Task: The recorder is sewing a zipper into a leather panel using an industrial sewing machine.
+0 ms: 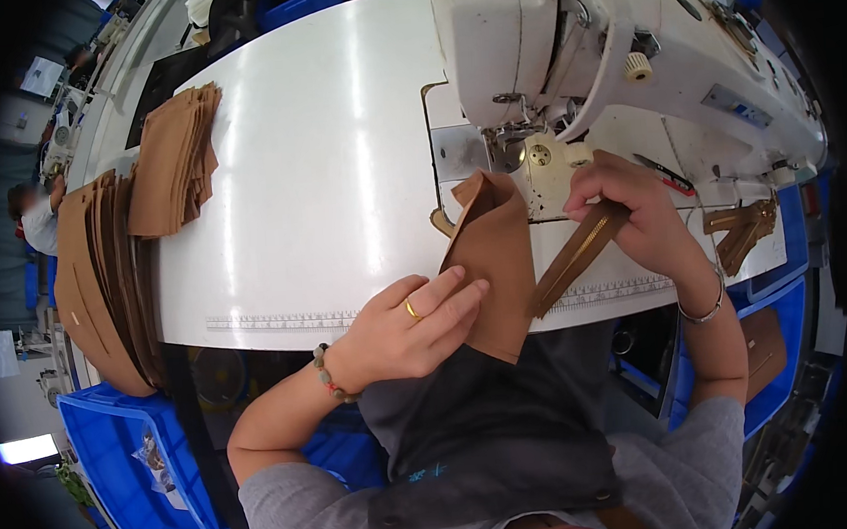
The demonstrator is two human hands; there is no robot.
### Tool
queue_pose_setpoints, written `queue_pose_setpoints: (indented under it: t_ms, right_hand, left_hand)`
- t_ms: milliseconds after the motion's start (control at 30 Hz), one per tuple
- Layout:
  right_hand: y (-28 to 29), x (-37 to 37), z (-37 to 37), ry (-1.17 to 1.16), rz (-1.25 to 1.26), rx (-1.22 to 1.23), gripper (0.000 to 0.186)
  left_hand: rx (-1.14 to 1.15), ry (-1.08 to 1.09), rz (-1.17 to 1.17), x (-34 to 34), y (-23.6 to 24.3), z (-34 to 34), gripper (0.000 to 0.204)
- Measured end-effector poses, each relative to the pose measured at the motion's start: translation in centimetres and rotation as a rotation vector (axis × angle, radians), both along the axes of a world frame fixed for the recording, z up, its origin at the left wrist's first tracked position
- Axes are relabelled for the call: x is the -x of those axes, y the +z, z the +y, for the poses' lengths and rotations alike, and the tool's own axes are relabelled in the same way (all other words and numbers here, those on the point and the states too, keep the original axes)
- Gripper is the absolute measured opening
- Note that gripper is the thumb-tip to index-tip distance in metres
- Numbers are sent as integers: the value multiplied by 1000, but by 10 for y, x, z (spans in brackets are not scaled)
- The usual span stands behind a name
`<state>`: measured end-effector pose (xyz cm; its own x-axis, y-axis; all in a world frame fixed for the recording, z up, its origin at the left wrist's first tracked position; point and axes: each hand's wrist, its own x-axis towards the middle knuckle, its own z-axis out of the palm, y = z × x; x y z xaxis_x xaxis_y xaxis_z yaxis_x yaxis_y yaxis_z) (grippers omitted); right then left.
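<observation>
My left hand (pixel 412 324), with a gold ring on one finger, is closed on a folded brown fabric piece (pixel 501 284) at the table's front edge. The piece's upper end curls open just in front of the sewing machine's needle area. My right hand (pixel 631 210) grips a brown zipper strip (pixel 581 256) with gold teeth, its lower end hanging down close to the fabric's right side. Beyond both hands stands a white sewing machine (pixel 499 55). More zipper strips (pixel 742 229) lie bundled to the right of my right hand.
Stacks of brown fabric pieces (pixel 174 163) and larger brown panels (pixel 108 281) lie at the left. A ruler strip (pixel 283 322) runs along the white table's (pixel 313 174) front edge. Small scissors or snips (pixel 666 173) rest by the machine. Blue bins (pixel 133 471) stand below.
</observation>
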<state>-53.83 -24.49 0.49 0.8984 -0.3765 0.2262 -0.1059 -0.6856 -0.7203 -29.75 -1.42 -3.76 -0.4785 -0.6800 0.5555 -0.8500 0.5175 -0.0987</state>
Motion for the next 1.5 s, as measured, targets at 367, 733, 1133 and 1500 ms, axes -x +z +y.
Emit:
queue_pose_setpoints:
  t_ms: [367, 733, 1133, 1500]
  right_hand:
    - [-88, -66, -51, -213, -28, 655, 7]
    - [-44, -23, 17, 443, -183, 790, 38]
    - [-12, -6, 64, -120, -500, 588, 39]
    - [54, 18, 50, -114, -368, 385, 42]
  left_hand:
    - [-283, 127, 282, 1, 1, 16, 31]
    - [-317, 344, 537, -6, -3, 21, 39]
    - [-123, 153, 1107, 20, 44, -5, 35]
    - [-280, 181, 883, 7, 119, -43, 23]
